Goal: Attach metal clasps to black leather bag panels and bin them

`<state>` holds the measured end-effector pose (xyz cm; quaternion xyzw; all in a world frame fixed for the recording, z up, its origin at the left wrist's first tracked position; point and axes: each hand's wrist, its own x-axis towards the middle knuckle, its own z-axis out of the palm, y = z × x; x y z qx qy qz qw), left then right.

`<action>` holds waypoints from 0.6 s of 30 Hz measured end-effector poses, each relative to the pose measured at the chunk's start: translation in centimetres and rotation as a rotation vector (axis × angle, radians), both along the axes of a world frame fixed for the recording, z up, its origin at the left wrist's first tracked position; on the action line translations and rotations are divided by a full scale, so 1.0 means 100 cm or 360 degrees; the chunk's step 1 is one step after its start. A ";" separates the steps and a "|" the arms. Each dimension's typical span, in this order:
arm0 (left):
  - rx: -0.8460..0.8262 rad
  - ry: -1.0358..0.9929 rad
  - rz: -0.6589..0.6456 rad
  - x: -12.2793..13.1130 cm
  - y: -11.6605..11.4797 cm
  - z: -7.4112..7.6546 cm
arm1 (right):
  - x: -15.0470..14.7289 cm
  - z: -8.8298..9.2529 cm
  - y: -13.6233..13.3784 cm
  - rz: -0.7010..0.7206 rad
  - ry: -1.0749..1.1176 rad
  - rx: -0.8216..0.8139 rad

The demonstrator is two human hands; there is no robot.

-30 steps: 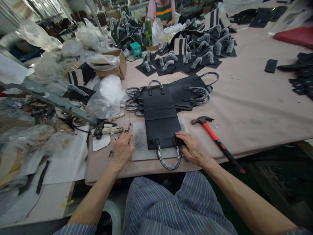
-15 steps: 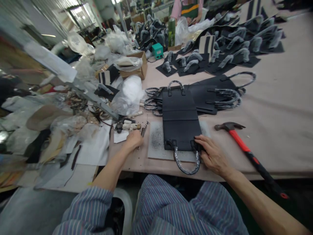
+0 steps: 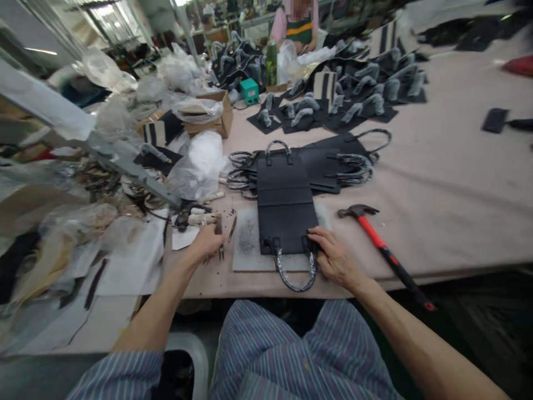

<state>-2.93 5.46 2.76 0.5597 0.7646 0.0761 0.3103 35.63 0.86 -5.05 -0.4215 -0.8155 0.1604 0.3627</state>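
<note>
A black bag panel (image 3: pixel 285 172), creased across its middle, lies on a speckled grey board (image 3: pixel 246 261). A plastic-wrapped handle is fixed at each end. My right hand (image 3: pixel 335 256) is closed on the panel's near right corner, by the foot of the near handle (image 3: pixel 297 288). Left of the board, my left hand (image 3: pixel 204 243) is closed round a slim metal punch (image 3: pixel 221 253) with a pronged tip pointing down. Another thin metal tool (image 3: pixel 232 229) lies between that hand and the board. To the right rests a claw hammer (image 3: pixel 377 236) with a red and black handle.
More black bag panels (image 3: pixel 322 164) with wrapped handles lie behind. Further back are a panel heap (image 3: pixel 370 89), a teal box (image 3: pixel 250 90), a green bottle (image 3: pixel 271 62) and a seated person (image 3: pixel 295 28). Plastic bags (image 3: pixel 197 161) and a slanted metal bar (image 3: pixel 129 166) stand at left.
My left hand has taken up the pronged punch from the small tools beside the board. My right hand stays on the panel's corner. The whole view has shifted, so things appear further left.
</note>
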 end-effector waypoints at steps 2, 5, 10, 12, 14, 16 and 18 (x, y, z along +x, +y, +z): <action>0.0267 -0.0207 0.0126 -0.002 -0.005 -0.006 | -0.001 0.001 0.001 0.0005 0.0024 -0.0006; 0.0735 -0.0446 0.0229 0.005 -0.019 -0.020 | -0.001 0.002 0.001 -0.0011 0.0039 -0.0011; 0.1026 -0.0492 0.0284 0.025 -0.044 -0.039 | 0.000 0.003 0.000 -0.0006 0.0044 -0.0017; 0.0948 -0.0699 0.0328 0.028 -0.049 -0.042 | 0.000 0.004 0.000 -0.0006 0.0053 -0.0019; 0.0843 -0.0895 0.0353 0.026 -0.051 -0.044 | 0.000 0.004 0.000 -0.0007 0.0053 -0.0024; 0.0770 -0.0937 0.0354 0.021 -0.052 -0.045 | 0.000 0.005 0.000 -0.0008 0.0053 -0.0024; 0.0722 -0.0838 0.0336 0.016 -0.053 -0.046 | 0.000 0.006 -0.001 -0.0013 0.0056 -0.0015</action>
